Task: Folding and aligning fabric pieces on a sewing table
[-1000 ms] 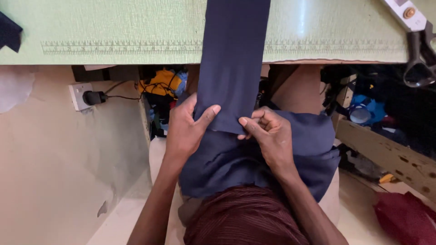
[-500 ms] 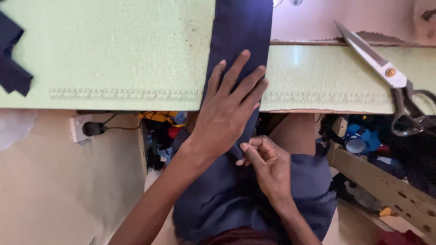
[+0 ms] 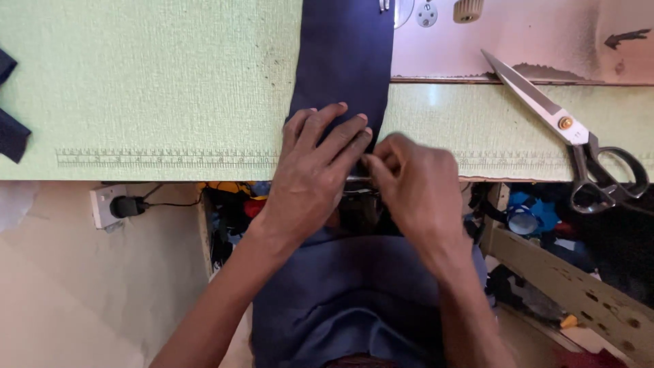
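Observation:
A long strip of dark navy cloth (image 3: 347,61) runs from the sewing machine's needle area at the top, across the pale green table (image 3: 150,88), over its front edge and down into my lap. My left hand (image 3: 317,170) lies flat on the cloth at the table edge, fingers spread. My right hand (image 3: 415,191) is next to it, fingers pinched on the cloth's edge where both hands meet.
Large tailor's scissors (image 3: 565,129) lie on the table at the right, handles over the edge. A printed ruler strip (image 3: 163,159) runs along the table front. Dark cloth scraps (image 3: 12,133) sit at the far left. A wall socket with plug (image 3: 112,204) and clutter lie below.
Both hands have come up from my lap to the table edge. The left hand slid back down the cloth, and the right hand rose to pinch the cloth beside it.

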